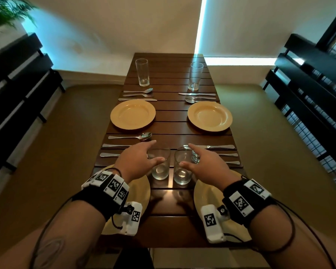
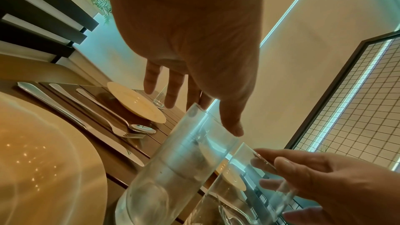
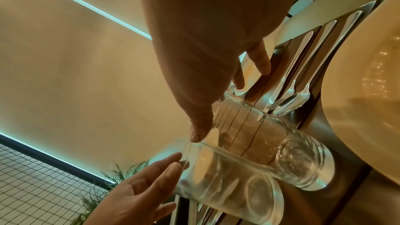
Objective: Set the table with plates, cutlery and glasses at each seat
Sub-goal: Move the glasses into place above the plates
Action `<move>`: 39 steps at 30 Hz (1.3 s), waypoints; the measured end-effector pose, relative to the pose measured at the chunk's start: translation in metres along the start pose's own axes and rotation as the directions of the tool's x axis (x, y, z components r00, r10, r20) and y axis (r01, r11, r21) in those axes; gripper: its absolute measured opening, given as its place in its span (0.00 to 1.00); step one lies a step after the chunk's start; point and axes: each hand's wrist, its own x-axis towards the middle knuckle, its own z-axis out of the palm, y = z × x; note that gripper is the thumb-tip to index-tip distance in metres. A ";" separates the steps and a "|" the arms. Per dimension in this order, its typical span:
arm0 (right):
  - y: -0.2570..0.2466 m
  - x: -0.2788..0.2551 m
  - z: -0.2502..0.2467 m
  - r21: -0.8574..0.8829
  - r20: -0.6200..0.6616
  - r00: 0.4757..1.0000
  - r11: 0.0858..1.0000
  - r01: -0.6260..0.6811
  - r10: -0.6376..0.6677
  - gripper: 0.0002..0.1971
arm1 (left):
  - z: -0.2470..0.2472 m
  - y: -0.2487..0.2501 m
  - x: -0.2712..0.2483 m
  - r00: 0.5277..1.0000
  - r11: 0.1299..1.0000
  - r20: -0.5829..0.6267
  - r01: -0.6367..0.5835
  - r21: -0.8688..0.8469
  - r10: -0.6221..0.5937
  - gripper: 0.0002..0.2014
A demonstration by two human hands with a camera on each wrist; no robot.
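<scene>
Both forearms reach in from the near edge, each wrist wrapped in a black band with white coded tags. Beneath them lie two pale yellow round plates, the left near plate point(image 1: 144, 188) and the right near plate point(image 1: 199, 191), on the dark slatted wooden table point(image 1: 171, 125). Between those plates stand two clear tall glasses side by side. The left hand point(image 1: 138, 162) is spread wide around the left near glass point(image 1: 160, 167), fingers straight, thumb near the rim — gripping nothing. The right hand point(image 1: 204, 164) is likewise spread about the right near glass point(image 1: 182, 171); whether its fingers touch the glass I cannot tell. Steel cutlery lies in rows beyond each near plate. Farther along sit two more yellow plates point(image 1: 132, 115) point(image 1: 209, 116), more cutlery and two far glasses point(image 1: 142, 72) point(image 1: 196, 76).
</scene>
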 end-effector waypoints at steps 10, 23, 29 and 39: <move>0.001 0.004 -0.006 -0.005 -0.008 1.000 1.000 -0.018 0.018 0.43 | 0.000 -0.007 -0.003 0.999 0.998 0.032 -0.023 0.059 0.021 0.40; 0.002 0.004 -0.005 0.023 -0.010 1.000 0.999 -0.023 0.023 0.43 | 0.004 -0.007 -0.003 0.999 0.999 0.037 -0.006 0.041 0.005 0.40; 0.003 0.001 -0.001 0.004 -0.024 1.000 1.000 0.013 -0.013 0.44 | 0.003 -0.007 -0.003 0.999 1.000 0.053 0.012 0.004 -0.012 0.40; 0.019 -0.023 -0.027 0.216 -0.157 0.987 0.976 0.009 0.025 0.33 | -0.019 -0.007 -0.010 0.995 0.966 -0.100 -0.030 -0.257 0.004 0.27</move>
